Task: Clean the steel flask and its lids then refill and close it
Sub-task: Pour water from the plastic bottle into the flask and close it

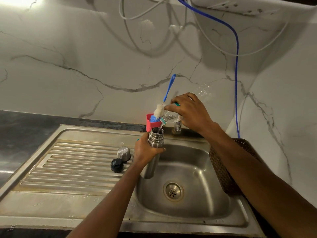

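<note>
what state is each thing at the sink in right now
steel flask, open, upright, gripped by left hand
plastic bottle, uncapped, tilted, pouring into steel flask, gripped by right hand
steel cap, off, on the drainboard
black stopper, off, on the drainboard
bottle brush, standing in red holder

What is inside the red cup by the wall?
A bottle brush stands in the red cup, its blue handle sticking up. The cup's bottom is hidden by its wall.
</note>
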